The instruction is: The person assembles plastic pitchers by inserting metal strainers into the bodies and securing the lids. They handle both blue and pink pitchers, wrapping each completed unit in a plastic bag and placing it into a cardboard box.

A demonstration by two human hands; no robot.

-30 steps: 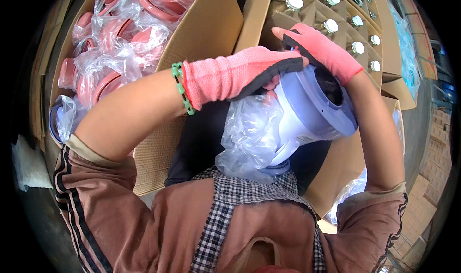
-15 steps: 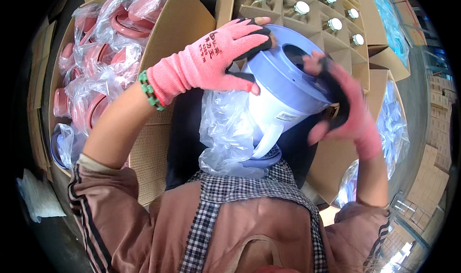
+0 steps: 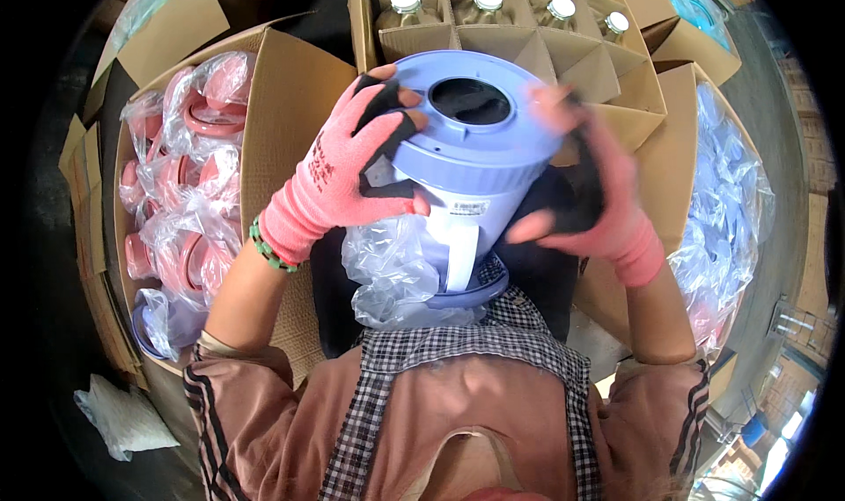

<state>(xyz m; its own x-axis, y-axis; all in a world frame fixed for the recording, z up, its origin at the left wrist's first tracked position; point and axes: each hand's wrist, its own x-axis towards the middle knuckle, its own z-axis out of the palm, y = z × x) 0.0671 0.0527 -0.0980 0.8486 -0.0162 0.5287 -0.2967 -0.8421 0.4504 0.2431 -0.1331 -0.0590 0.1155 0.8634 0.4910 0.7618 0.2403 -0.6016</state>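
A lilac-blue jug (image 3: 471,153) with a white handle (image 3: 461,254) stands between my legs. Its wide, ring-shaped end, with a dark round centre, faces up. Across the left side of that ring my left hand (image 3: 352,158) is closed, fingers on top and thumb against the side below. My right hand (image 3: 603,188) is blurred at the ring's right edge, its fingers and thumb spread apart; whether the fingertips touch is unclear. Both hands wear pink gloves with black finger parts and bare fingertips. A clear plastic bag (image 3: 392,268) lies crumpled against the jug's lower left side.
At the left, a carton (image 3: 295,114) holds several pink pieces in clear bags. Ahead, a divided carton (image 3: 647,105) contains bottles with white caps. Blue bagged items (image 3: 726,184) fill a box at the right. A white bag (image 3: 128,417) lies on the floor.
The jug has tipped more upright, its ring end now facing up more fully. My left hand has shifted left and down with it. The view has also moved.
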